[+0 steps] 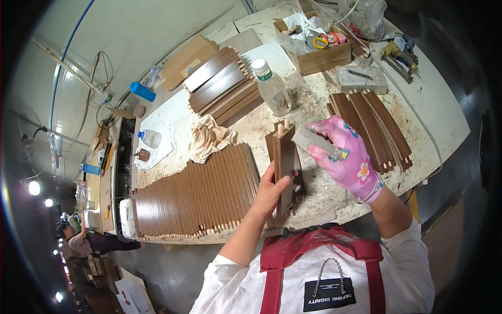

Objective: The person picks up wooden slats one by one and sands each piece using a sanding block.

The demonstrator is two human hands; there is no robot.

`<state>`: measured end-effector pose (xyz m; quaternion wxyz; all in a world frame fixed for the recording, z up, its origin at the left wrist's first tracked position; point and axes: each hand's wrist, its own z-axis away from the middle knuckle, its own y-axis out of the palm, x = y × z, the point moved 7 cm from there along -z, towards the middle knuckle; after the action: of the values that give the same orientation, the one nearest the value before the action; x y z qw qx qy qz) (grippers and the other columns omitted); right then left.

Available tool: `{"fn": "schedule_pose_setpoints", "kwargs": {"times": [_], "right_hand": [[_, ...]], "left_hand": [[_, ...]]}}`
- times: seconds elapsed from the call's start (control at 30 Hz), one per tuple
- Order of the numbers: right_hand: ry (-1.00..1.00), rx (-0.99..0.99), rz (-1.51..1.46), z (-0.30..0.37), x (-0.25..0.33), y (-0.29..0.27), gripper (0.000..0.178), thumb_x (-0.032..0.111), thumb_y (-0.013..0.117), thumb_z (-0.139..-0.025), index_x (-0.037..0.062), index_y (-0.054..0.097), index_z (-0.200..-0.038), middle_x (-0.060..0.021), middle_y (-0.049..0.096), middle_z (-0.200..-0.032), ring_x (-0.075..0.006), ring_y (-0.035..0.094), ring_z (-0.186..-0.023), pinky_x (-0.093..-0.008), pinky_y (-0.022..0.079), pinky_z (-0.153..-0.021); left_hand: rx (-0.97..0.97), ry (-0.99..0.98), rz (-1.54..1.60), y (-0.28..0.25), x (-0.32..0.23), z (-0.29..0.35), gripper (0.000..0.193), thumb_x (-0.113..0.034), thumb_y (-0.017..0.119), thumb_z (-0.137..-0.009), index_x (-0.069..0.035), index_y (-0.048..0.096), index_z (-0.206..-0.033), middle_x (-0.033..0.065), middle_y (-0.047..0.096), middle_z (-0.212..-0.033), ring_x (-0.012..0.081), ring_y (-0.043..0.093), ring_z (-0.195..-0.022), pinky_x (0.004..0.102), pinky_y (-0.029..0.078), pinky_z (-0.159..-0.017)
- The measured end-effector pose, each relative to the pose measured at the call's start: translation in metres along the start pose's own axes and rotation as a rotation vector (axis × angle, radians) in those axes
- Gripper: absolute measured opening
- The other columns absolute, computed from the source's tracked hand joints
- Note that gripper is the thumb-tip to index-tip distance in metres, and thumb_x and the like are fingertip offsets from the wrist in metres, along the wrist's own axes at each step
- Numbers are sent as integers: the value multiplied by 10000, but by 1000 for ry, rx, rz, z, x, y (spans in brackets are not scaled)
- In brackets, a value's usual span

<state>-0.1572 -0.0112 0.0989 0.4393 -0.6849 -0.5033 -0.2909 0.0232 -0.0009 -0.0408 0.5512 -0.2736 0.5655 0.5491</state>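
My bare left hand (pixel 273 189) is wrapped round a dark brown wooden slat (pixel 284 154) held on edge, with pale dowels sticking out of its far end. Another brown slat (pixel 299 183) shows just behind it, partly hidden. My right hand (pixel 355 157) wears a pink flowered glove and is closed on a grey rectangular block (pixel 314 142), which looks like a sanding block. That block is close to the slat's upper end; whether they touch I cannot tell. To the left, a long row of similar slats (pixel 193 193) stands on edge along the table's near side.
More slats lie stacked at the back (pixel 219 86) and at the right (pixel 366 123). A clear bottle (pixel 274 91), a crumpled cloth (pixel 209 138), a cardboard box (pixel 324 58) with scissors, a wrapped block (pixel 361 79) and an air tool (pixel 400 60) share the worktable. Far left, a person (pixel 94 240) stands.
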Motion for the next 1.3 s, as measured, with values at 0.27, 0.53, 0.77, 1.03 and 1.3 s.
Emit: {"fn": "schedule_pose_setpoints", "kwargs": {"times": [0.27,0.53,0.77,1.03,1.3], "right_hand": [[-158,-48,345,-3,30,9,341,150,673,-730,17,605,-1036,-148,582,-946,-302,579,-876,-371,463,-765],[-82,-60,451,-13,2,-9,338,220,667,-755,56,605,-1044,-162,589,-977,-327,603,-848,-383,495,-735],[-124,-21,130,-19,6,-11,336,173,662,-772,-10,592,-1045,-141,605,-1004,-235,615,-871,-313,485,-768],[-154,133,-7,-23,51,26,333,217,644,-786,17,594,-1048,-166,598,-986,-328,604,-907,-346,492,-777],[-244,197,135,-25,57,41,369,286,621,-796,27,595,-1057,-187,585,-983,-350,591,-872,-399,481,-771]], "left_hand": [[-63,180,-89,8,-14,3,588,-54,635,-814,-84,378,-1343,22,557,-1028,113,521,-954,264,412,-867],[119,38,28,2,-18,12,448,-303,588,-870,-18,467,-1195,95,604,-1036,179,576,-965,316,458,-862],[131,-158,280,-25,5,8,735,-695,463,-770,-25,543,-1062,133,625,-815,212,624,-735,330,519,-690],[517,42,375,-5,-11,6,689,-717,409,-747,-65,576,-898,65,503,-485,149,477,-377,232,381,-367],[490,9,358,4,-10,5,296,-359,532,-884,-71,560,-825,66,482,-466,137,453,-356,220,350,-343]]}}
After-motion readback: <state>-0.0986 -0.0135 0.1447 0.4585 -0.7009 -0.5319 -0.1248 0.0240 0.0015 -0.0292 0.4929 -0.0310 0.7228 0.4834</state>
